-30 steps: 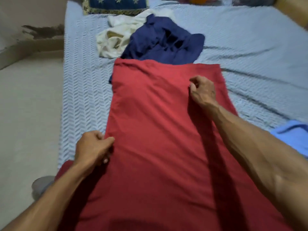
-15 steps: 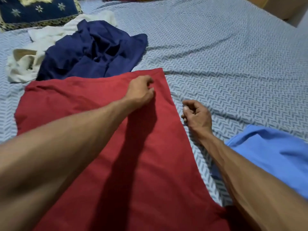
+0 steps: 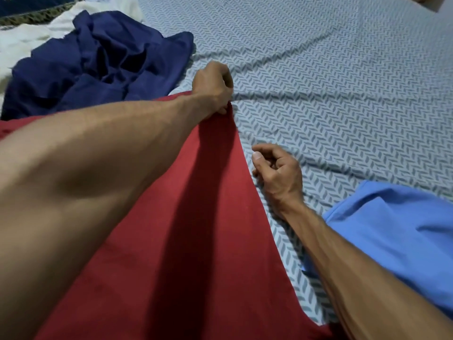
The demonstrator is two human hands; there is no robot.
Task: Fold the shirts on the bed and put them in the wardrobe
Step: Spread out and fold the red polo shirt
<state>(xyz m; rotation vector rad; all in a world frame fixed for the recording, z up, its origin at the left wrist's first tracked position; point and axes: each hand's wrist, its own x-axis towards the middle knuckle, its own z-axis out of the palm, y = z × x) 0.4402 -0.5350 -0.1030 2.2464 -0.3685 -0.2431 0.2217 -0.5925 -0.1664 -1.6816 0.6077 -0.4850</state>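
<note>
Lying crumpled left of the fingers, the navy shirt [image 3: 98,67] and white shirt [image 3: 29,38] await folding. Left hand [image 3: 213,87] is closed, pinching the red shirt [image 3: 186,229] at its far right corner. Right hand [image 3: 277,170] is loosely curled, holding nothing, just beside the shirt's right edge. The red shirt lies flat on the bed [image 3: 331,77], long axis running away from the person; it is judged light, limp and easily creased, best gripped at corners. A blue shirt [image 3: 392,231] lies right of the fingers.

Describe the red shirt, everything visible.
The red shirt is plain, matte, soft-looking cloth, spread flat on the patterned bedsheet, its right edge straight. The left hand pinches its far right corner; that forearm crosses over it and casts a dark shadow. The right hand is curled at the right edge; contact unclear. Its far edge meets the navy shirt. No collar or sleeves show.
</note>
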